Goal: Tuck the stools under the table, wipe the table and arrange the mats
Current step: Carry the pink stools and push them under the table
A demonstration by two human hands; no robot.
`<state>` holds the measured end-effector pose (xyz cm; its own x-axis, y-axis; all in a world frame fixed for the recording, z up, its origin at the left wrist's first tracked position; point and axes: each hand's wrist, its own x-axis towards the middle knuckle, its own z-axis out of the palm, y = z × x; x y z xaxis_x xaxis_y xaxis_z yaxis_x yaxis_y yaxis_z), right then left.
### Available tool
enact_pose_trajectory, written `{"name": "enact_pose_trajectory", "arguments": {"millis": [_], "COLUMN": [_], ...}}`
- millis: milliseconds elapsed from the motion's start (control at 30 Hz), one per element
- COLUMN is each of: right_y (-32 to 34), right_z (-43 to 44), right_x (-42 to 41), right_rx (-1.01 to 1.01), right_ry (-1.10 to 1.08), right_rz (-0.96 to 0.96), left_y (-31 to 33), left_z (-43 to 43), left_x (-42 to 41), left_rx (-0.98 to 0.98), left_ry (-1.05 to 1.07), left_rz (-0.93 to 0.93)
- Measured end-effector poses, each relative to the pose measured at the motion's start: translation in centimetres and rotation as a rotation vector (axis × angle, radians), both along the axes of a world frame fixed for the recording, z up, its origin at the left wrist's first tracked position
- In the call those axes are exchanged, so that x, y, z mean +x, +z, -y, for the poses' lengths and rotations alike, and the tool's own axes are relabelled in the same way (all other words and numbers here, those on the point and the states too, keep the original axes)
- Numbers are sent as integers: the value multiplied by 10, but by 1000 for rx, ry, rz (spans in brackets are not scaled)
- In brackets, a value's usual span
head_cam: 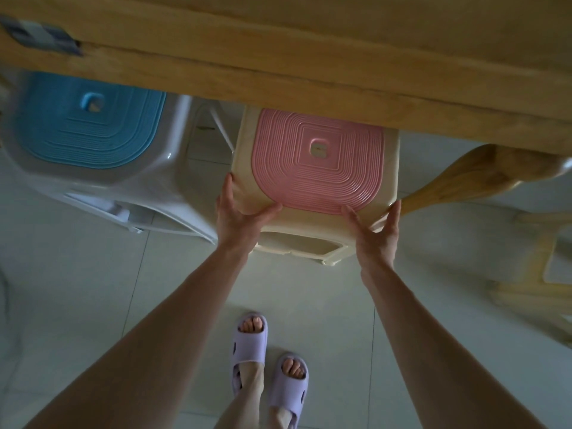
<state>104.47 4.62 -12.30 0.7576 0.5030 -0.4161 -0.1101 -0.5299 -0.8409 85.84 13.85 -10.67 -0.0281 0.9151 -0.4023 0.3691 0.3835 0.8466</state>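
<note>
The cream plastic stool with the ribbed pink seat pad [315,162] stands on the pale tiled floor [93,289], its far edge already beneath the light wooden table [278,57] and its near half out in the open. The left hand [238,215] grasps the near left corner and the right hand [376,227] the near right corner, thumbs on top of the seat. The tucking step looks to be in hand; the next move likely calls for a straight push inward, clear of the curved wooden table leg [464,171] at its right. Left of it, a white plastic stool with a blue seat pad [89,125] sits partly under the table.
</note>
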Motion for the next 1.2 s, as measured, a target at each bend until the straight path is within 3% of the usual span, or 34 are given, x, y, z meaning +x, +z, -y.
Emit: {"name": "enact_pose_trajectory", "arguments": {"millis": [867,1200], "right_y": [26,109], "right_z": [9,59], "right_x": [-5,-15], "right_rx": [-33,-6], "right_ry": [71,39], "right_rz": [-11,-52], "left_y": [10,100], "left_z": [14,73], "left_x": [-8,-12], "left_rx": [-62,-56], "left_ry": [10,-108], "left_rz": [23,48]}}
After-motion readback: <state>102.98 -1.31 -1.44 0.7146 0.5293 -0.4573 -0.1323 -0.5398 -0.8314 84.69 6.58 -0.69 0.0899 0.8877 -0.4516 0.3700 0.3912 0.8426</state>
